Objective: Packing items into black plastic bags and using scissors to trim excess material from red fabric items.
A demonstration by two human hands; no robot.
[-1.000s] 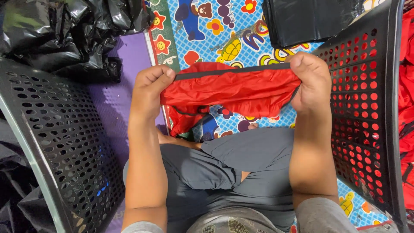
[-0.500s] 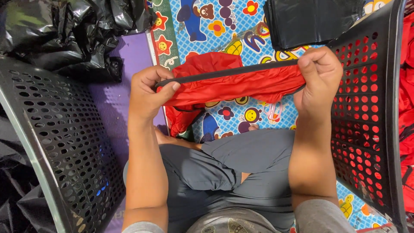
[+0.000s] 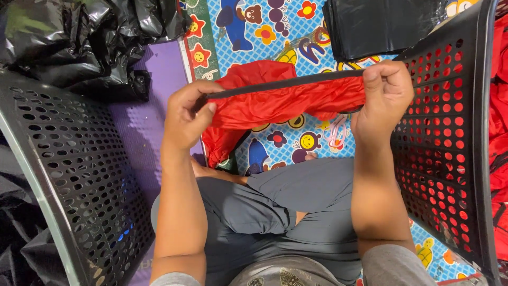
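- Two bare hands are seen from above, both closed on one red cloth piece (image 3: 286, 100) that is edged with a black band (image 3: 286, 83); the piece is held up above the lap and over the patterned mat (image 3: 296, 32)
- At one end, the band is pinched by the left hand (image 3: 185, 114), thumb laid on top and fingers curled beneath; the fingers are clamped together on the fabric, not spread
- At the other end, the band is gripped by the right hand (image 3: 383, 92), fingers folded shut around it; the band is drawn nearly straight between the two grips
- As to progress, the top edge is judged already straightened and stretched; the rest of the red fabric is bunched below the band and hangs loose toward the left knee, so the body of the piece is not yet smoothed or folded
- Beside the left arm a black perforated basket (image 3: 69, 175) is seen; its inside cannot be made out
- On the right, a second perforated basket (image 3: 450, 143) is seen, red fabric (image 3: 500, 106) showing behind and through its holes
- Crumpled black plastic bags (image 3: 79, 42) are lying at the upper left on a purple mat (image 3: 153, 106); a flat black bag (image 3: 381, 24) is lying at the top of the patterned mat, well apart from the hands
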